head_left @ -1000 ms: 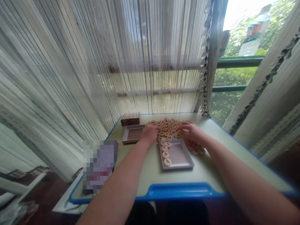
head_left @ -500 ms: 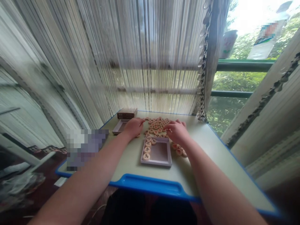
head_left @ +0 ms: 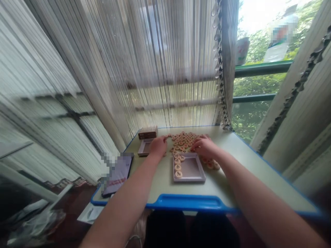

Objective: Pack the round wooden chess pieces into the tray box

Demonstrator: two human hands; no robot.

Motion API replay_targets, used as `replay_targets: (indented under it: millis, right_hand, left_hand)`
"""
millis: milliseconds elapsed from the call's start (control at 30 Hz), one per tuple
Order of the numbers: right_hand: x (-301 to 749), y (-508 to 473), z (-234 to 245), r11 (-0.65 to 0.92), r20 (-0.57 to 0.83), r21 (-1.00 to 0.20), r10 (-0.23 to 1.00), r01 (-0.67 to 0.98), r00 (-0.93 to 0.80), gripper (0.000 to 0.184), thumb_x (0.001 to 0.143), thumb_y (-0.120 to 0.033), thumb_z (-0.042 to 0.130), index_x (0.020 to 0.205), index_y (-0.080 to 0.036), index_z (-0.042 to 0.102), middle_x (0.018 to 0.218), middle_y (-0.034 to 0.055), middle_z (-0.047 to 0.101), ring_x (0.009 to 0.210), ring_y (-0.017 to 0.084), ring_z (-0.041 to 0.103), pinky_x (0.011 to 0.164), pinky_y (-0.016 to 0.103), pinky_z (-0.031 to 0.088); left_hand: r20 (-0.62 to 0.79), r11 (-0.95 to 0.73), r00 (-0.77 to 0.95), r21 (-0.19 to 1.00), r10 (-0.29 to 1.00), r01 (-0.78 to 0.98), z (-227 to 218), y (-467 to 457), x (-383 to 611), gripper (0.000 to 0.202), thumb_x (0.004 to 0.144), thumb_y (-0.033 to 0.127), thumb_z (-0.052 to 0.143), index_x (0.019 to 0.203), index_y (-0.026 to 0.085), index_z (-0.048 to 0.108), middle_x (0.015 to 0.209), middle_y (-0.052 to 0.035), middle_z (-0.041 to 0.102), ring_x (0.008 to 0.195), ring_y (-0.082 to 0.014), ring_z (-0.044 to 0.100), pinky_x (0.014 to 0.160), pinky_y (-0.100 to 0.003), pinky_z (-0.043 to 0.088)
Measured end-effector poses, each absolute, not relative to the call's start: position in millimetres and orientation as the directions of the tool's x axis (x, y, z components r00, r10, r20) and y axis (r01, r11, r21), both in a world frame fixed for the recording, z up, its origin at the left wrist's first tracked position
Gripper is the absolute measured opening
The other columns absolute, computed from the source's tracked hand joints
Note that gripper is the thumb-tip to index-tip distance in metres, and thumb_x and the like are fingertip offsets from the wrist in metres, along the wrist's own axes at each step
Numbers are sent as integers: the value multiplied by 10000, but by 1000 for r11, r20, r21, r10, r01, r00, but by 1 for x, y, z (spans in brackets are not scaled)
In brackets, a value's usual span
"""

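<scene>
A heap of round wooden game pieces (head_left: 184, 139) lies at the far side of a small table (head_left: 227, 186). A shallow grey tray (head_left: 191, 169) sits in front of the heap, with a few pieces lined along its left side. My left hand (head_left: 157, 146) rests at the heap's left edge, fingers curled down on the pieces. My right hand (head_left: 204, 147) lies over the heap's right edge, just behind the tray, fingers bent onto pieces. What either hand grips is hidden.
A second open tray (head_left: 144, 148) and a brown box (head_left: 148, 132) stand at the table's far left. A phone (head_left: 117, 174) lies near the left edge. The table has a blue rim with a front handle (head_left: 188, 202). Curtains hang behind; a window with green rails is at right.
Both hands stay at the heap; the left hand has shifted slightly left, the right hand little. My head moved, so the whole scene shifted in the picture.
</scene>
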State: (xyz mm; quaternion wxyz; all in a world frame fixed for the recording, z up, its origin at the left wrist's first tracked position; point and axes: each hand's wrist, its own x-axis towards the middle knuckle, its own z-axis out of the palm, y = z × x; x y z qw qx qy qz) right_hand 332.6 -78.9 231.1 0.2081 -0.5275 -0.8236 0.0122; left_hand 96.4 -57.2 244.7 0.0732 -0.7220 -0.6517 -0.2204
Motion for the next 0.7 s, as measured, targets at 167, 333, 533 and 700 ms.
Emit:
replay_targets:
  millis: [167, 333, 533, 700]
  right_hand:
    - [329, -80, 231, 445, 354, -191, 863, 875, -362, 274, 746, -147, 511, 857, -254, 738, 976, 16, 681, 920, 213, 507, 872, 327, 348]
    - [321, -83, 231, 403, 375, -155, 868, 902, -324, 271, 754, -151, 500, 863, -240, 732, 955, 30, 682, 939, 215, 504, 853, 302, 370]
    - [312, -90, 237, 335, 366, -155, 893, 930, -261, 259, 777, -188, 491, 882, -253, 718, 970, 36, 674, 951, 213, 510, 850, 307, 373]
    - [309, -95, 240, 203, 343, -183, 930, 962, -131, 275, 768, -194, 495, 930, -266, 706, 1034, 45, 658, 959, 229, 511, 804, 317, 389]
  left_hand:
    - [412, -144, 36, 233, 911, 962, 246, -56, 92, 300, 872, 305, 399, 938, 199, 672, 942, -96, 687, 889, -207, 627, 747, -286, 450]
    - [412, -207, 104, 215, 905, 954, 245, -55, 91, 317, 887, 321, 382, 920, 163, 655, 909, -118, 683, 854, -204, 626, 729, -286, 439]
    - [462, -285, 153, 232, 874, 930, 248, -56, 88, 292, 889, 332, 396, 885, 163, 634, 869, -92, 680, 811, -185, 617, 710, -271, 428]
    - [490, -401, 238, 258, 839, 879, 244, -50, 87, 271, 888, 309, 399, 818, 169, 621, 800, -59, 677, 767, -165, 608, 700, -256, 416]
